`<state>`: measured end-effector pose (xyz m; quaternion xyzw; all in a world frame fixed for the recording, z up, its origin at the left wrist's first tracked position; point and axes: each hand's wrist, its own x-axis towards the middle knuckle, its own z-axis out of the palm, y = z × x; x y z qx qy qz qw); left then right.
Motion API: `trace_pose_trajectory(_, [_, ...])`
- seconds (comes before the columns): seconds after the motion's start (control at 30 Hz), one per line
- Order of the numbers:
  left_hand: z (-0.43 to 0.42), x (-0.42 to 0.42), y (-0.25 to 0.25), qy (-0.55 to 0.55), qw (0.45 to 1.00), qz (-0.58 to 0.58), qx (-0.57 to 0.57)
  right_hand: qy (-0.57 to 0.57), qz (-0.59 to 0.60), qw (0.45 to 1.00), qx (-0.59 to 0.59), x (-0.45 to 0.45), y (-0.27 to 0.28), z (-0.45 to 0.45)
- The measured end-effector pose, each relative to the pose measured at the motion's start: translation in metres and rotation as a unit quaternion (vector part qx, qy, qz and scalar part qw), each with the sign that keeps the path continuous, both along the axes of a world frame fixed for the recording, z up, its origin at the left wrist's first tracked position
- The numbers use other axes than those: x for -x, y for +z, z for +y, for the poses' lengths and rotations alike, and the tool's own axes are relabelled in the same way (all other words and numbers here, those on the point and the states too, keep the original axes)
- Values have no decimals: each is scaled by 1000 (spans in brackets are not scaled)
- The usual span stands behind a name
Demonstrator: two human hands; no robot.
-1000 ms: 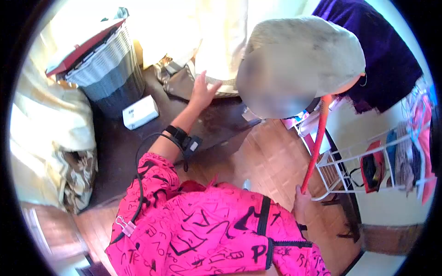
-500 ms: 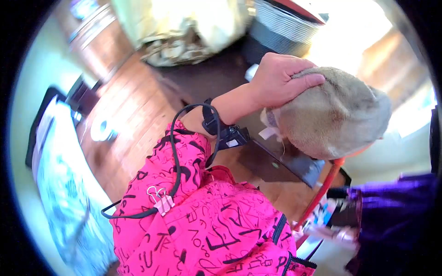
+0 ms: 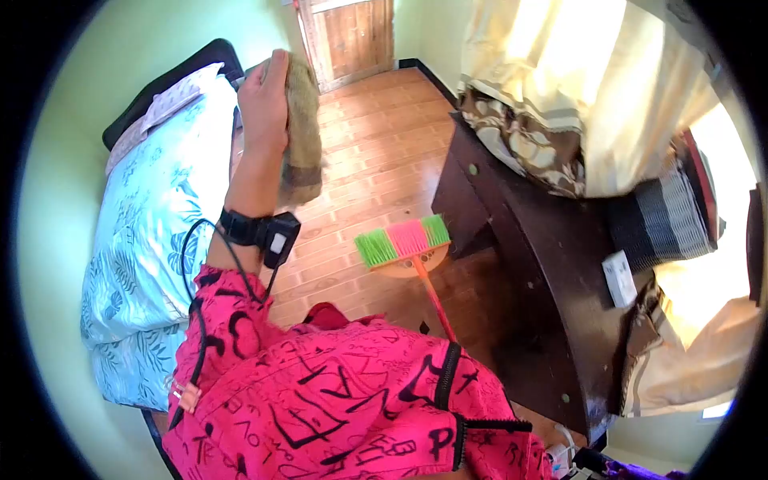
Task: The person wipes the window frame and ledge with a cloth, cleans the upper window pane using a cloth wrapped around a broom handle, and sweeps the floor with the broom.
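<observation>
My left hand [image 3: 266, 100], in the upper left of the head view, is closed on a soft brown fabric hat [image 3: 304, 128] seen nearly edge-on. It hangs on the right side of my fingers, above the floor near the bed. A black strap with a small device [image 3: 278, 240] and a cable is on my left wrist. My right hand is out of view. In front of my pink jacket stands a broom [image 3: 402, 240] with green and pink bristles upward; the lower end of its orange-red handle is hidden behind the jacket.
A bed [image 3: 160, 232] with a pale blue leafy sheet is along the left wall. To the right is a dark desk [image 3: 552, 264] with a small white box [image 3: 618, 280] and a grey striped item [image 3: 660, 216]. Cream curtains [image 3: 552, 72] hang above. A wooden door [image 3: 352, 40] is at the back.
My view has turned to the left. My left hand has swung from the right to the upper left, carrying the hat, which is now edge-on. The broom's bristles are now in sight.
</observation>
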<state>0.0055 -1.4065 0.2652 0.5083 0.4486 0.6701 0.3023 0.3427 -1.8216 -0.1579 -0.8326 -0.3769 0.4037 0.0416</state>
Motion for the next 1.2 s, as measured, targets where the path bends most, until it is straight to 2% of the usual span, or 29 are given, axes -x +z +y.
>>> trace_pose_trajectory(0.03, [-5, 23, 3, 19, 999, 4, 28, 28, -2, 1000, 8, -1, 2, 26])
trace_pose_trajectory(0.17, [60, 83, -49, 34, 999, -15, -4, 145, -8, 989, 29, 1, -28, 158])
trace_pose_trajectory(0.2, [70, 98, -56, 64, 997, -34, -24, 217, -12, 976, 8, 2, -33, 195])
trace_pose_trajectory(0.33, [118, 165, -80, 141, 987, -50, -54, 228, -1, 973, -25, 25, -77, 334])
trace_pose_trajectory(0.4, [156, 204, -91, 190, 977, -53, -77, 270, -2, 962, -29, 43, -90, 415])
trace_pose_trajectory(0.47, [189, 239, -99, 276, 959, -47, -40, 237, 72, 965, 88, 64, -52, 497])
trace_pose_trajectory(0.5, [201, 263, -99, 306, 949, -41, -60, 261, 29, 961, 92, 77, -50, 538])
trace_pose_trajectory(0.53, [208, 287, -106, 246, 967, -24, -64, 282, -7, 954, 99, 81, -57, 573])
trace_pose_trajectory(0.63, [252, 305, -105, 270, 961, -44, -32, 328, 35, 940, 86, 81, -96, 686])
trace_pose_trajectory(0.7, [285, 296, -91, 290, 956, -17, -37, 392, -3, 919, -32, 90, -100, 745])
trace_pose_trajectory(0.73, [290, 285, -79, 303, 952, -21, -35, 358, 49, 932, 12, 91, -79, 769])
trace_pose_trajectory(0.77, [313, 274, -71, 284, 956, -68, -41, 366, 50, 929, 18, 95, -59, 796])
trace_pose_trajectory(0.8, [337, 272, -69, 264, 956, -115, -49, 442, 78, 893, -22, 100, -38, 822])
trace_pose_trajectory(0.83, [358, 279, -74, 271, 955, -114, -45, 513, 106, 850, -61, 103, -30, 844])
trace_pose_trajectory(0.9, [406, 302, -88, 245, 958, -149, 8, 453, 174, 866, -121, 105, -43, 890])
trace_pose_trajectory(0.97, [456, 302, -92, 219, 966, -136, 28, 451, 92, 887, -30, 113, -67, 941])
trace_pose_trajectory(1.03, [522, 322, -106, 141, 981, -126, 42, 440, -8, 897, 37, 127, -78, 990])
trace_pose_trajectory(1.07, [552, 323, -109, 94, 986, -130, 46, 409, -43, 911, 41, 131, -81, 1005])
trace_pose_trajectory(1.1, [587, 325, -119, 64, 988, -126, 59, 336, -149, 929, 29, 145, -62, 1020])
trace_pose_trajectory(1.13, [621, 329, -135, 65, 987, -118, 87, 326, -134, 931, 93, 138, -58, 1038])
trace_pose_trajectory(1.17, [657, 322, -148, 59, 985, -108, 117, 345, -192, 918, 35, 125, -65, 1044])
trace_pose_trajectory(1.2, [597, 288, -129, 86, 983, -129, 99, 391, -230, 891, -22, 92, -38, 1034])
